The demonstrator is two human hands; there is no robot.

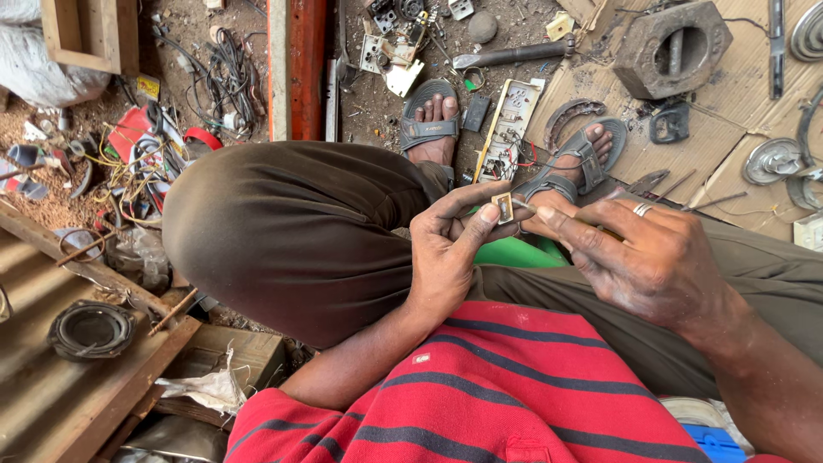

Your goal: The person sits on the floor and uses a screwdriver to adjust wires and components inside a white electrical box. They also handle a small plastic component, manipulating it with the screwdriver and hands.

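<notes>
Broadly, a seated person in a red striped shirt (514, 386) and brown trousers (291, 231) fills the lower half of the head view, both sandalled feet planted on dirt strewn with scrap. A heavy hexagonal metal casting (673, 47) sits on flattened cardboard (737, 163) at upper right, well apart from the hands. Between the feet lies a cream electrical switch plate (512, 129) with red wires showing, its long axis running away from the person. A tangle of wires (219, 81) lies at upper left, and a black round rubber part (90, 330) rests on the corrugated sheet at lower left.

Closer in, the left hand (446, 249) is curled shut, pinching a small square metal-framed component (502, 207) between thumb and fingertips, just above the knees and over a green object on the lap. The right hand (651, 257), wearing a ring, is closed around a thin yellowish-handled tool (600, 230), probably a small screwdriver; most of it is hidden by the fingers.

What matters is the alignment: the component lies just to the left of the right hand, and the tool's long axis runs nearly level, pointing left toward the component. Its tip appears to touch or sit just beside the component's right edge; exact contact cannot be told. The left hand is the one on the component.
</notes>
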